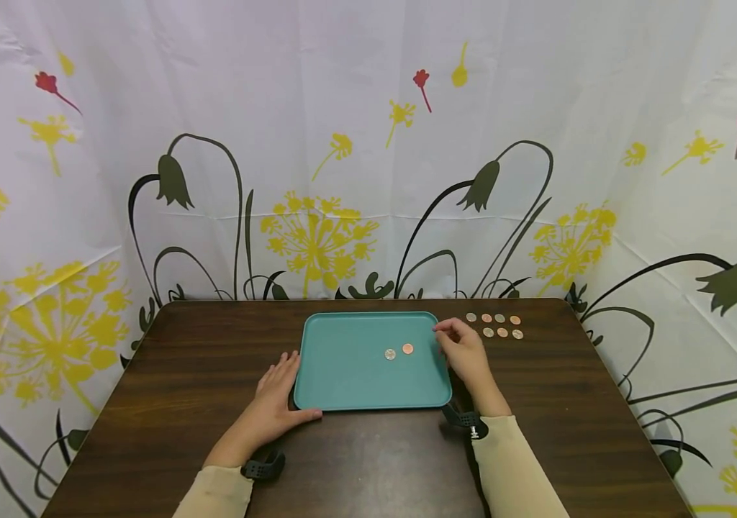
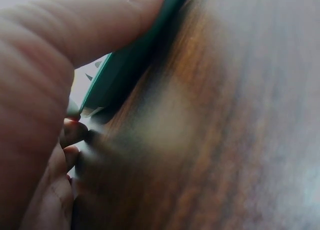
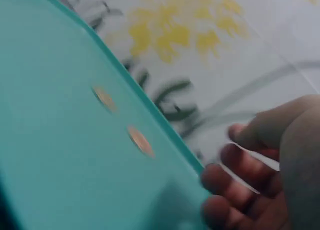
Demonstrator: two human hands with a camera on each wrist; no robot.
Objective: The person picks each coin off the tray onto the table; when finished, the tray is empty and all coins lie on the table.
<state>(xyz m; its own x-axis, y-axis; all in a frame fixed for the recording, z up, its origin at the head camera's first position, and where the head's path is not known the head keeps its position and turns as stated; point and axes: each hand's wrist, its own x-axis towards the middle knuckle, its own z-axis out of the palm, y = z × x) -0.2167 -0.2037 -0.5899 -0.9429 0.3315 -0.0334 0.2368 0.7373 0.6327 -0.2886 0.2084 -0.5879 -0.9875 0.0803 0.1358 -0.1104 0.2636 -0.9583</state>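
Observation:
A teal tray (image 1: pixel 342 367) lies on the table. On it, side by side right of its middle, are a silver coin (image 1: pixel 390 354) and a copper coin (image 1: pixel 408 349). The left hand (image 1: pixel 274 404) rests at the tray's near left corner, fingers extended along the left side and thumb (image 2: pixel 115 25) against the front edge. Over the tray's right edge is the right hand (image 1: pixel 466 356), its fingers (image 3: pixel 217 177) loosely bent. No coin shows between thumb and fingertips in the right wrist view. Just beyond this hand, several silver and copper coins (image 1: pixel 502 332) lie in two rows.
The dark wooden table (image 1: pixel 213 331) extends around the tray. A white curtain (image 1: pixel 355 86) printed with yellow, red and green plants hangs behind the table and along both sides. Dark bands (image 1: pixel 263 466) circle both wrists.

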